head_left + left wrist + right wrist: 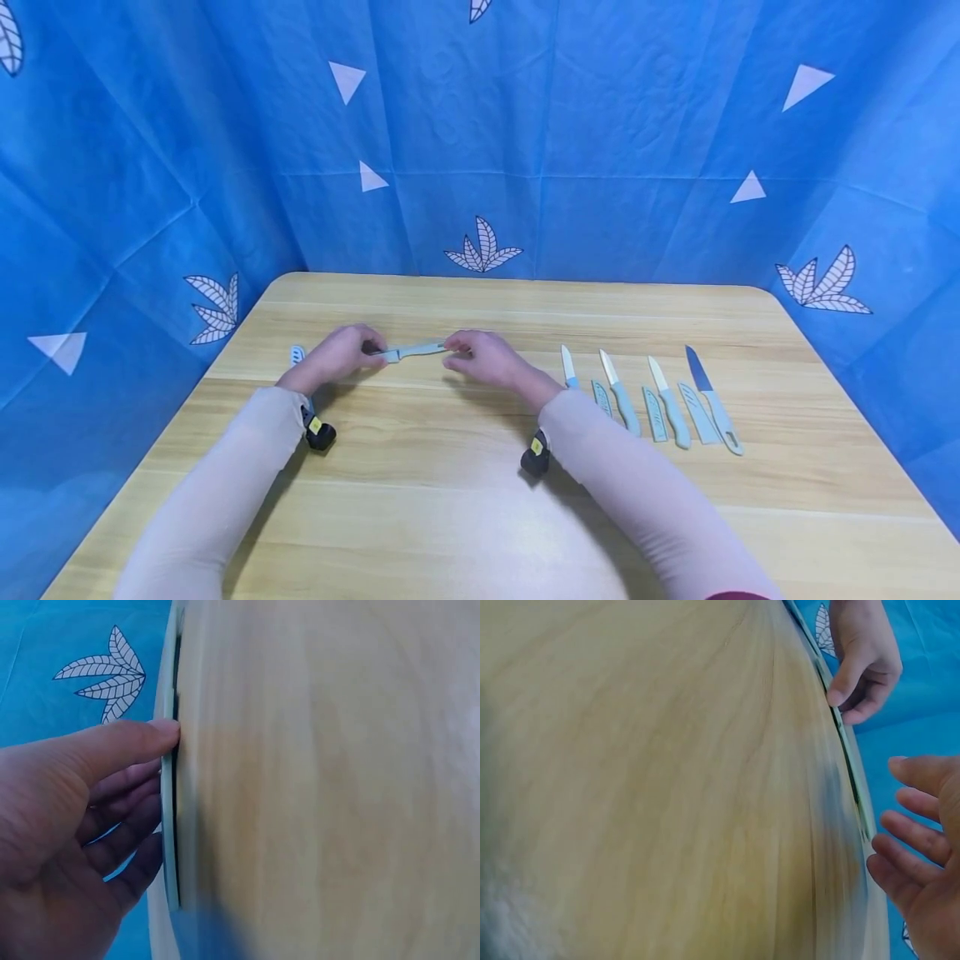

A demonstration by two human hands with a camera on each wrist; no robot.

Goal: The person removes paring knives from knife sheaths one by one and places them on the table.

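Between the two hands a small knife (422, 350) with a pale blue-green handle lies level over the table, its blade inside a matching sheath (391, 356). My left hand (349, 354) pinches the sheathed end; in the left wrist view the thumb (154, 737) presses one side and the fingers curl behind. My right hand (482, 357) is at the handle's free end. In the right wrist view that hand (930, 840) has its fingers spread and apart from the handle. Beside my left wrist, a blue slotted piece (297, 354) is partly hidden by the arm.
On the right lie several bare-bladed knives, among them a large dark-bladed one (712, 400) and a white-bladed one (670, 402). Sheaths (699, 414) lie beside them. My right forearm covers part of this row. A blue curtain (465, 100) hangs behind the wooden table (450, 517).
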